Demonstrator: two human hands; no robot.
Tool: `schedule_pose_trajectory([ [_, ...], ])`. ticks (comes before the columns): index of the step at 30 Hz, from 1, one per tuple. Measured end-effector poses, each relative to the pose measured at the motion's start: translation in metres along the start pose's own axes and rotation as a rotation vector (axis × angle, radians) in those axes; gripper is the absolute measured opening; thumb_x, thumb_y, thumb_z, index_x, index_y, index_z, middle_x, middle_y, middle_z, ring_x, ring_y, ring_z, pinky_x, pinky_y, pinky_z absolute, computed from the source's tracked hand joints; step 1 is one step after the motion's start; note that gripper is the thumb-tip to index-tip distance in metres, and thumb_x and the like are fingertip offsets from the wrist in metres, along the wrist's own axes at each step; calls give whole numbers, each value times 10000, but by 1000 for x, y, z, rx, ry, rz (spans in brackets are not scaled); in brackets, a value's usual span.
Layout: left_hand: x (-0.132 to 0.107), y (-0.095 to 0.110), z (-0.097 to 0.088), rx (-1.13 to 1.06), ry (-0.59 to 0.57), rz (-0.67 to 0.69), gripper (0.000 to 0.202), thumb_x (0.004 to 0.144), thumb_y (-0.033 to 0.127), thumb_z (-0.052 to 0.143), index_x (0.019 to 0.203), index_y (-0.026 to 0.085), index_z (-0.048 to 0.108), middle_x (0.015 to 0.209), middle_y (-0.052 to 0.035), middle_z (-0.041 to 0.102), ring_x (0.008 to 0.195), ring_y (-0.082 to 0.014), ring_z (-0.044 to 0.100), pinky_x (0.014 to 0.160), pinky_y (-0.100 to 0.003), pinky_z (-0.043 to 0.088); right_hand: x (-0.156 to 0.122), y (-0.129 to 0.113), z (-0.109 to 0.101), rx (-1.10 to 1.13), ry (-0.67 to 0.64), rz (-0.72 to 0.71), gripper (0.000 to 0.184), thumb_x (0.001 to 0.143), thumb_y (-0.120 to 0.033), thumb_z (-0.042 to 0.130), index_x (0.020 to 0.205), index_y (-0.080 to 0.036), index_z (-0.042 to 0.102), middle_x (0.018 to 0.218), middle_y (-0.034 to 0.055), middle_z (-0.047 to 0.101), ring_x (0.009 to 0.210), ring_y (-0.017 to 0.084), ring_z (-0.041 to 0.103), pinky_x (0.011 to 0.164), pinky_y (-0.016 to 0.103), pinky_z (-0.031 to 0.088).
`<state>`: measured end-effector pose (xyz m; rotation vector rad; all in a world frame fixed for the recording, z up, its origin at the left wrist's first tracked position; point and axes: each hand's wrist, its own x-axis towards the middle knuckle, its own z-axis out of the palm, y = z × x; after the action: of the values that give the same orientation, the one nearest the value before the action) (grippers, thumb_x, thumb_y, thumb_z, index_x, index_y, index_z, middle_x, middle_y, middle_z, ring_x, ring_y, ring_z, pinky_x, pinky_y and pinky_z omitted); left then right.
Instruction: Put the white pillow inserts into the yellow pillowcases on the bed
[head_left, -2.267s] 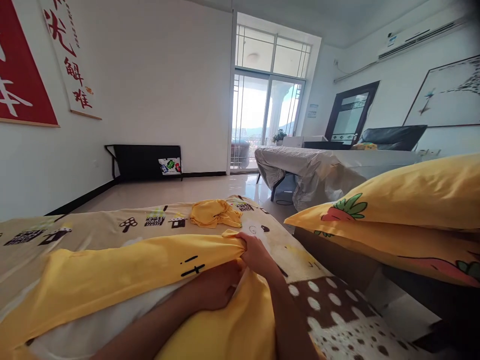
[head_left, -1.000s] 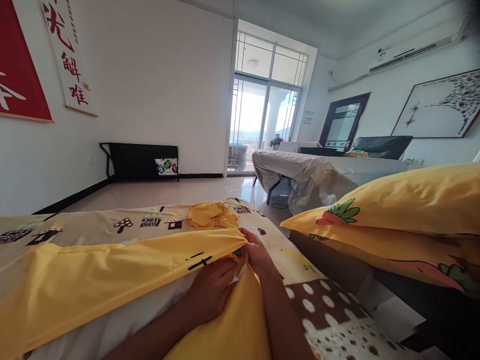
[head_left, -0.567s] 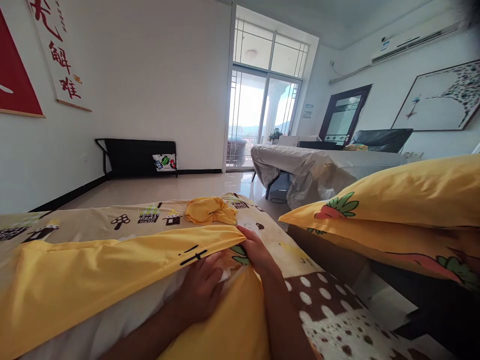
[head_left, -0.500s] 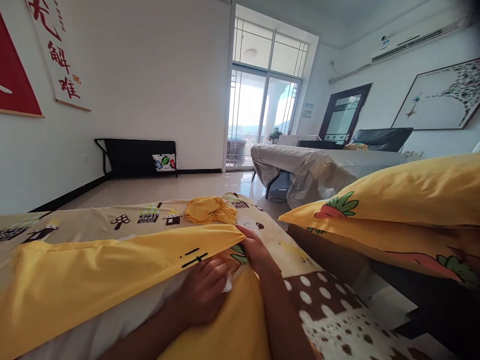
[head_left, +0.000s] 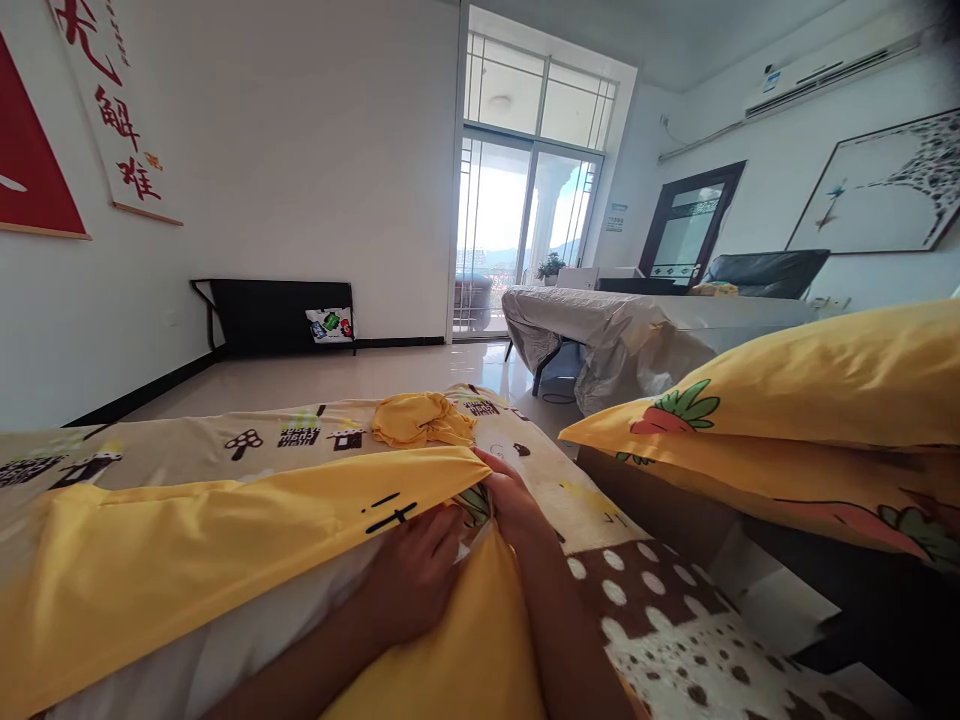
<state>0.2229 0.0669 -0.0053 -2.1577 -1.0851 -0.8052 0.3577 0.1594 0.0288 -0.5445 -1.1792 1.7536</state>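
A yellow pillowcase (head_left: 247,510) with black stitch-like marks lies spread over the bed before me, its flap folded back. White pillow filling (head_left: 247,620) shows between its yellow layers. My right hand (head_left: 514,500) is closed on the far right corner of the pillowcase, near a printed green leaf. Just left of it, my left hand (head_left: 420,575) reaches into the opening by that corner. Its fingers are curled against the white pillow, with the tips partly hidden by cloth. A crumpled yellow cloth (head_left: 420,418) rests beyond the pillowcase.
A patterned blanket (head_left: 652,620) covers the bed. Two yellow carrot-print pillows (head_left: 810,390) are stacked at the right on a dark surface. Farther back stand a plastic-covered table (head_left: 600,310) and, by the wall, a black folded frame (head_left: 277,315).
My left hand has pushed slightly farther into the pillowcase corner, and less white shows by its fingers. The right hand keeps its hold in nearly the same place.
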Motion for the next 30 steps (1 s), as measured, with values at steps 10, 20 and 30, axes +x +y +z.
schedule_pose_trajectory([
  [10,-3,-2,-11,-142,118,67,201,849,182,436,916,159,625,1109,-107,662,960,-232,577,762,-357,407,4,1,0,-135,2,-50,298,616,-300,679,897,-200,672,778,-1,682,694,157,581,618,246,440],
  [20,14,5,-10,-1061,-163,-953,406,780,467,597,509,165,585,509,12,561,532,-141,499,525,-250,387,-3,-1,3,-207,-20,-136,256,649,-283,666,900,-236,669,826,-6,667,797,174,565,692,263,432],
  [30,-1,-11,25,-1472,13,-1237,475,689,434,717,1088,186,645,1164,-98,664,1088,-281,608,963,-429,477,-1,1,6,-318,-82,-153,214,656,-262,601,861,-234,654,802,-9,646,760,167,539,661,254,413],
])
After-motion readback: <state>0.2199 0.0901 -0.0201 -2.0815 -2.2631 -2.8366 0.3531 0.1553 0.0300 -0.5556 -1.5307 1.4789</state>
